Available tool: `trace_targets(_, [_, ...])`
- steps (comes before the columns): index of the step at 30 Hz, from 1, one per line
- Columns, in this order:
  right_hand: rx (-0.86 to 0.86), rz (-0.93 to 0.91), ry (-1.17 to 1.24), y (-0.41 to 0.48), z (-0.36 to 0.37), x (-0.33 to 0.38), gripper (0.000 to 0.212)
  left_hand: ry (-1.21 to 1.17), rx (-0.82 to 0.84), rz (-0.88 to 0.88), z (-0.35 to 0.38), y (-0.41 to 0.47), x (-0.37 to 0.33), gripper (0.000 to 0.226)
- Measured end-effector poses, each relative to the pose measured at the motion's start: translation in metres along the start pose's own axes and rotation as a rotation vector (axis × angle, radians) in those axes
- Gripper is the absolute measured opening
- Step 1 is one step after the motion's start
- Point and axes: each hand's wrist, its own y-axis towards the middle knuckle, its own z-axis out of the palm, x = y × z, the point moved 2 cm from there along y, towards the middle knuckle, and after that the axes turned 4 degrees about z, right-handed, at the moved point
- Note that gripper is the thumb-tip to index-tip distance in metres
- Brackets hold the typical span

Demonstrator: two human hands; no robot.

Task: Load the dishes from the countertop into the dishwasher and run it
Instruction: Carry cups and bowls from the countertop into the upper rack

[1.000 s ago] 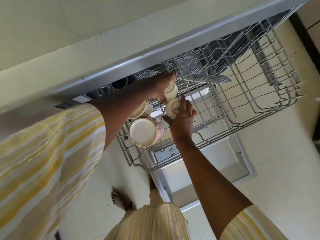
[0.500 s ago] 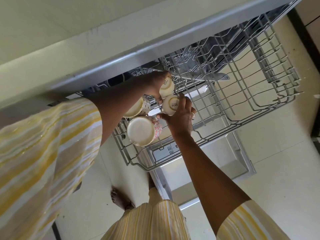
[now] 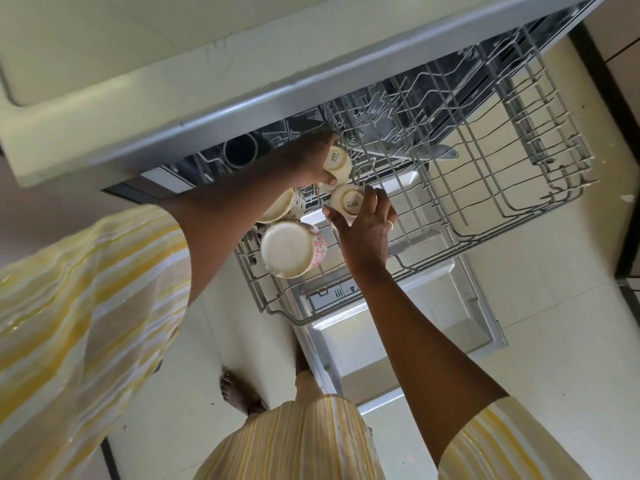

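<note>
Head view, looking down over the pulled-out upper rack (image 3: 485, 174) of the dishwasher, with the open door (image 3: 433, 327) lying flat beneath it and the countertop (image 3: 173, 74) edge above.

Step in hand: placing cups in the rack.
- The left hand (image 3: 304, 161) has its fingers curled round a small pale cup (image 3: 337, 162), with the thumb against the cup's lower side. This cup hangs just over the wires at the rack's rear left.
- The right hand (image 3: 363, 226) pinches a second small cup (image 3: 348, 202) between thumb and curled fingers. The cup is bottom up, and its printed base faces the camera.
- The two cups lie just beside each other. Whether either one rests on the wires cannot be told.

Already seated:
- A large mug (image 3: 291, 249) with red print stands upside down at the rack's near left corner.
- Another mug (image 3: 278, 209) sits behind it, partly hidden by the left forearm.
- The rest of the rack, to the right, shows only bare wire.

Judged progress: early in the loading, and the machine is not yet run.

Next move, as a judgement: each cup needs to be lowered mouth down between the prongs and let go only once it sits steady. The cups are close together, so one could knock the other or tip against the mugs. More dishes would then have to be fetched from the countertop
</note>
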Motion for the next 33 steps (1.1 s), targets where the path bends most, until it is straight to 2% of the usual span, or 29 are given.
trace_targets(8, [-0.109, -0.109, 0.049, -0.027, -0.006, 0.029, 0.044, -0.012, -0.299, 0.102, -0.003, -0.067, -0.022, 0.044])
trace_targets(11, [-0.128, -0.192, 0.056, -0.047, -0.009, 0.048, 0.042, -0.07, -0.461, 0.097, -0.005, -0.111, -0.027, 0.04])
trace_targets(19, [-0.091, -0.497, -0.28, -0.127, 0.002, 0.101, 0.05, -0.214, -0.571, -0.18, 0.014, -0.237, -0.006, 0.043])
trace_targets(25, [0.058, -0.617, -0.292, -0.206, 0.021, 0.147, 0.052, -0.292, -0.614, -0.399, 0.013, -0.341, 0.015, 0.048])
trace_targets(29, [0.14, -0.758, -0.344, -0.263, 0.043, 0.186, 0.049, -0.318, -0.588, -0.646, 0.019, -0.412, 0.04, 0.056])
trace_targets(33, [0.21, -0.921, -0.367, -0.322, 0.063, 0.236, 0.049, -0.31, -0.632, -0.784, 0.011, -0.48, 0.064, 0.059])
